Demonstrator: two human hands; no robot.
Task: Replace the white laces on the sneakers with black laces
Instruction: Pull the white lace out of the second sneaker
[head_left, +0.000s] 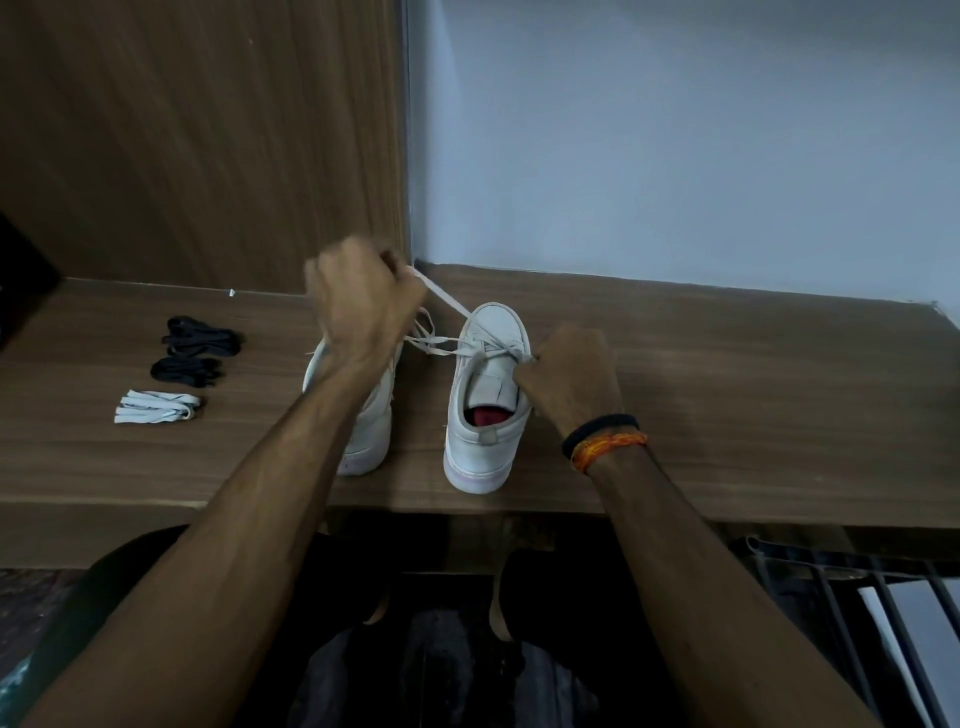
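Observation:
Two white sneakers stand toes away from me on a wooden desk (727, 395). The right sneaker (485, 415) still carries a white lace (448, 304). My left hand (363, 301) is raised above the left sneaker (371, 436) and grips the end of that lace, drawn taut up and to the left. My right hand (571, 376) holds the right sneaker at its side by the eyelets. Most of the left sneaker is hidden behind my left forearm. Two bundles of black laces (200, 338) (187, 370) lie at the left, with a bundled white lace (156, 407) in front of them.
A wooden panel (208, 130) rises behind the desk on the left and a pale wall (675, 130) on the right. The desk's front edge runs just below the sneakers' heels. A dark object (21, 280) sits at the far left, and a metal rack (857, 587) stands at the lower right.

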